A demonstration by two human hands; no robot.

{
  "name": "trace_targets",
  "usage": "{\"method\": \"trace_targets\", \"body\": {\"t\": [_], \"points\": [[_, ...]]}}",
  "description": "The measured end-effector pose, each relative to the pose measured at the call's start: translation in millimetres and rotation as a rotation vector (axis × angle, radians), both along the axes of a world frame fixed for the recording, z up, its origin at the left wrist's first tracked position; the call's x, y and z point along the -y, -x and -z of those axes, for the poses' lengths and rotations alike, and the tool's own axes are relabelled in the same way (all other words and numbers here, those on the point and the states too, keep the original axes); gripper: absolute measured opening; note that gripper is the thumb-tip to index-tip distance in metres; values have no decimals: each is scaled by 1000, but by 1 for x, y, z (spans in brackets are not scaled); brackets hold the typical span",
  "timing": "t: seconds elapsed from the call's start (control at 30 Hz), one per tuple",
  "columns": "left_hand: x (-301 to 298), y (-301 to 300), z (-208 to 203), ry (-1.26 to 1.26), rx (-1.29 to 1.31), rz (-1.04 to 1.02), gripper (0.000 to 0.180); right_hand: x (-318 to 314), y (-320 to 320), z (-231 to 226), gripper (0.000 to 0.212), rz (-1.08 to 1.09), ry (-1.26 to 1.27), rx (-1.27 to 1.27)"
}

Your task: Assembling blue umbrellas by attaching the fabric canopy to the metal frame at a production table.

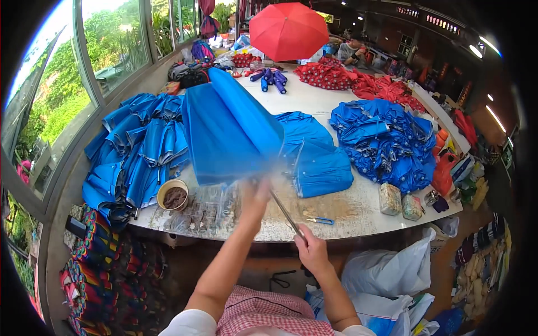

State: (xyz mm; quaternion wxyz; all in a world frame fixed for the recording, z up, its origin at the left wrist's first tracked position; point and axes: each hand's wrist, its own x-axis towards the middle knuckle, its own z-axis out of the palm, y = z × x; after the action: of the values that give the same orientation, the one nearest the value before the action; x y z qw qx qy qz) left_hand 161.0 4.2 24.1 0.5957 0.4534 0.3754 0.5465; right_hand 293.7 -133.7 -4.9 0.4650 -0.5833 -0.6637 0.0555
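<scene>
A blue umbrella [232, 131] stretches away from me over the table, its canopy partly spread and loosely folded. Its thin metal shaft [284, 210] slants back toward me, and my right hand [312, 250] is closed around the near end. My left hand [255, 197] is at the canopy's near edge beside the shaft. Motion smears its fingers, so whether they grip the cloth cannot be made out. More folded blue umbrellas [316, 162] lie just right of the canopy. A small blue-handled tool [319, 220] rests on the table near my right hand.
Blue umbrellas [140, 145] are piled at left, with a crumpled blue heap [386, 145] at right. A bowl of dark stuff [172, 196] stands near the front edge, two tins [390, 199] at right. Beyond are rolled umbrellas [269, 78], an open red umbrella [288, 32] and a seated person [350, 51].
</scene>
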Motion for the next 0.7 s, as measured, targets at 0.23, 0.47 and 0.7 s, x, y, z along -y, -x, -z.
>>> {"method": "trace_targets", "body": {"t": [0.23, 0.47, 0.7], "points": [[34, 46, -23, 176, 474, 8, 29, 2, 77, 2, 28, -394, 546, -1014], [-5, 74, -7, 44, 683, -182, 28, 0, 95, 17, 30, -145, -116, -192], [-49, 83, -104, -177, 157, -403, 25, -13, 97, -50, 32, -123, -84, 28]]}}
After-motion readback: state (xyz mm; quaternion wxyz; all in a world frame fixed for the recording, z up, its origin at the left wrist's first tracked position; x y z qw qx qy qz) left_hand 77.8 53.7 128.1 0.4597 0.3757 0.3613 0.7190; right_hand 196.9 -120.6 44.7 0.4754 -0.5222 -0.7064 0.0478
